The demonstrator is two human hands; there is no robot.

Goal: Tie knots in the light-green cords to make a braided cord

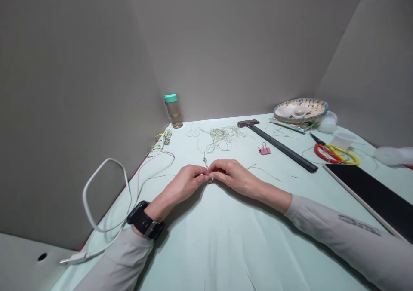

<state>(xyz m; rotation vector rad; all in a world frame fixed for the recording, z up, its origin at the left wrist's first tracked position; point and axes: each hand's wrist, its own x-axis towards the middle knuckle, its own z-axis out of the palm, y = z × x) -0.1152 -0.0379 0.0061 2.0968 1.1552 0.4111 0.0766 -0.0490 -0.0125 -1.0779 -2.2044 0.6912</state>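
My left hand [188, 182] and my right hand [235, 177] meet at the middle of the table, fingertips pinched together. Between them is a thin braided cord [205, 160], its knotted end sticking out beyond the fingers. Most of the part they grip is hidden, and a small pale bit shows at the right fingertips. Past the hands lies a loose tangle of pale green thread [222, 137]. Short cut threads [266, 172] are scattered to the right of my right hand.
A bottle [174, 114] stands at the back left, near a white USB cable [126, 183]. Rightward lie a hammer [280, 147], a pink binder clip [264, 151], scissors [335, 154], a woven basket [301, 109] and a black-screened tablet [371, 194]. Grey partitions enclose the table [213, 239].
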